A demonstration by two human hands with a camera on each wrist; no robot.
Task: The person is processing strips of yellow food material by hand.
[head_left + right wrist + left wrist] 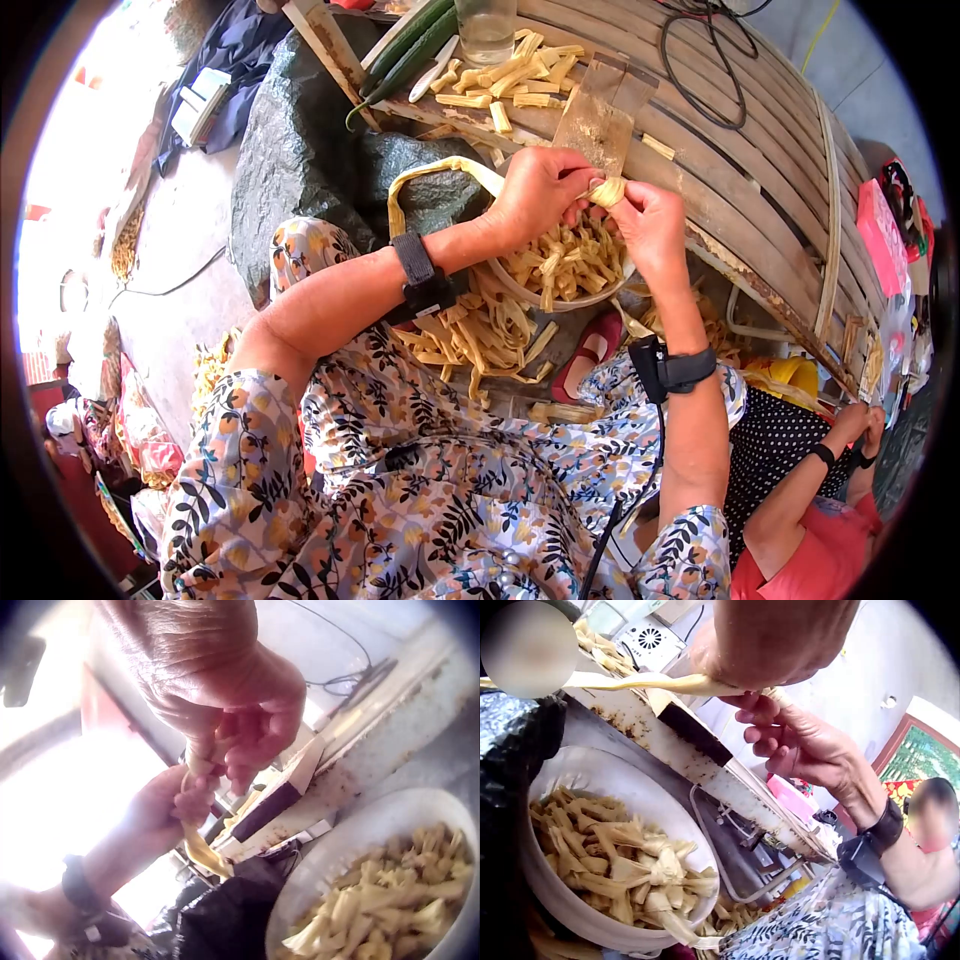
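Observation:
In the head view my left hand [540, 195] and right hand [652, 225] meet over a white bowl [630, 784]. Between their fingertips is a small wrapped bundle [607, 192] of pale yellow strip, pinched from both sides. From the left hand, the long flat strip [430, 168] trails left and bends down beside the forearm. Knotted yellow pieces [622, 862] fill the bowl beneath. The right wrist view shows the strip's loose length [202, 851] hanging below the left fingers.
Short cut yellow pieces [520, 75] lie on the slatted bench [720, 190] beside a wooden block [600, 110], cucumbers [410, 50] and a glass jar [486, 30]. More loose strips [470, 335] lie under the bowl. A dark plastic bag [300, 150] stands left; another person's arm [800, 490] shows right.

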